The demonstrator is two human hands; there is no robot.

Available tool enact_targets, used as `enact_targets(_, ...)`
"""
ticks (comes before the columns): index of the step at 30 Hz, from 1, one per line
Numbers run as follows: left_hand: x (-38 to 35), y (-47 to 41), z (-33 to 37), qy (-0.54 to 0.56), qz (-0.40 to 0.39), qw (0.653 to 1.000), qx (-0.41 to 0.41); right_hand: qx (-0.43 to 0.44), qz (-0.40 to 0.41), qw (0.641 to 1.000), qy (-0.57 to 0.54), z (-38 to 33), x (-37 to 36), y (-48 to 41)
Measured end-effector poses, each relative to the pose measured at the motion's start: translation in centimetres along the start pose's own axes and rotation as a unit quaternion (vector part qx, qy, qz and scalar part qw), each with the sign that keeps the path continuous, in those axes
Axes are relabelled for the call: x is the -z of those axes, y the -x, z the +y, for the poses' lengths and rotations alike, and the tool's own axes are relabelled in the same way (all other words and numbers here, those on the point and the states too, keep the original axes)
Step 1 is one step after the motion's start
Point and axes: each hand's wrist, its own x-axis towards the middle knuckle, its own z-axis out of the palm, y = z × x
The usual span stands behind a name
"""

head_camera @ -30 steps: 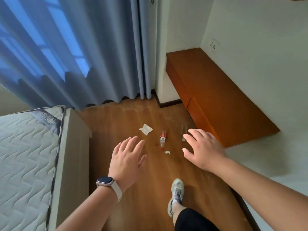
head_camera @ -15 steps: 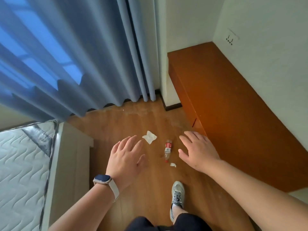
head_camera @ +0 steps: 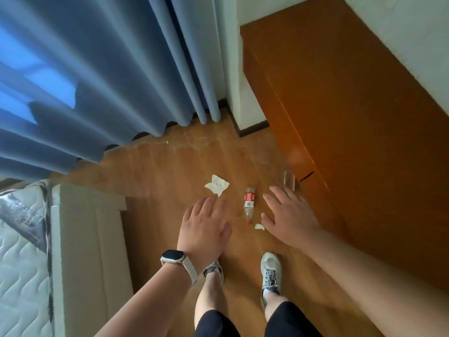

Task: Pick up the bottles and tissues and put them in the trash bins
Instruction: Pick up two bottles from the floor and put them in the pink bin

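Left hand (head_camera: 204,227) and right hand (head_camera: 289,220) hover over the floor (head_camera: 170,164), fingers spread and relaxed, holding nothing. Between them lie a scrap (head_camera: 259,226) and a bottle (head_camera: 249,205) on its side; beyond, a crumpled tissue (head_camera: 217,185). Advice: crouch lower, then grasp the bottle's middle.

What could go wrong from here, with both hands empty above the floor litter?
1. The clear container by the wooden cabinet is nearly see-through and sits just past the right hand, so it is easy to miss or knock.
2. The small tissue scrap beside the red-labelled bottle could get left behind.
3. That bottle lies on its side on the smooth floor, and a loose touch may roll it.
No bin is in view.
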Motion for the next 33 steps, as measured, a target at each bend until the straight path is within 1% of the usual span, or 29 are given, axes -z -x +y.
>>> enact_targets(4, -9.2, -7.1, -3.5, 0.024, -0.036, 0.999, -0.023, -0.043, 0.022, 0.999, -0.011, 0.8, -8.0, -6.0)
enact_targets(8, -19.5, -13.5, -6.2, 0.037, -0.081, 0.996, -0.03, -0.054, 0.043, 0.997, -0.035, 3.5, -18.2, -11.9)
enact_targets(12, -29.9, -17.8, -7.4, 0.072, -0.105, 0.992, -0.006, -0.104, 0.028, 0.993, -0.041, 7.3, -27.5, -16.6)
enact_targets(16, -40.8, -21.3, -7.8, 0.135, -0.128, 0.982, 0.042, -0.159, 0.018, 0.986, -0.048, 11.9, -35.9, -19.7)
enact_targets(19, -48.4, -23.5, -7.7, 0.172, -0.154, 0.97, 0.074, -0.211, 0.018, 0.974, -0.075, 15.6, -41.3, -21.7)
enact_targets(21, -52.9, -24.4, -8.0, 0.177, -0.169, 0.965, 0.096, -0.249, 0.026, 0.965, -0.079, 18.2, -44.2, -23.2)
enact_targets(25, -60.5, -25.7, -8.2, 0.173, -0.181, 0.964, 0.091, -0.304, 0.048, 0.949, -0.061, 23.0, -49.1, -25.9)
enact_targets(28, -63.9, -27.1, -7.9, 0.201, -0.17, 0.957, 0.124, -0.341, 0.064, 0.935, -0.067, 26.2, -51.5, -28.1)
enact_targets(31, -66.2, -28.4, -7.7, 0.209, -0.159, 0.953, 0.149, -0.395, 0.089, 0.911, -0.079, 29.8, -52.5, -30.7)
enact_targets(33, -67.4, -29.0, -7.7, 0.243, -0.158, 0.942, 0.171, -0.414, 0.09, 0.9, -0.098, 31.4, -53.1, -32.0)
